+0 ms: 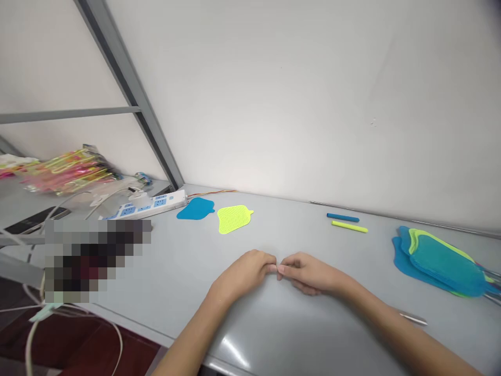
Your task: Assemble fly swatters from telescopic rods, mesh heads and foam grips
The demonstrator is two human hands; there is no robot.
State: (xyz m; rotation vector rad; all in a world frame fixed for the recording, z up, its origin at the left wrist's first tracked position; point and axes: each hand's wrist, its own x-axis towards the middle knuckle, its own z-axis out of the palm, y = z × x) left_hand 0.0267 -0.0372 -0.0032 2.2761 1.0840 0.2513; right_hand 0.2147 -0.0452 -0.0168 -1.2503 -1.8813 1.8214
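A yellow-green perforated fly-swatter head [235,219] lies toward the back edge of the grey table [164,282], left of centre, with a blue fly-swatter head [196,209] just beside it, nearer the white power strip [156,205] at the back left corner. Toward the back edge on the right lie a blue rod [343,217] and a yellow rod [349,226]; a pile of blue and yellow-green swatters [446,263] sits by the right edge. The right forearm partly covers a slim metal piece [415,318]. Mid-table, the left hand [248,271] and right hand [309,272] meet at the fingertips, thumb and forefinger drawn close on each; whether they clamp something small, I cannot tell. A white wall [305,104] rises behind, a grey metal frame [133,89] stands at left, and pixelation hides part of the left front edge
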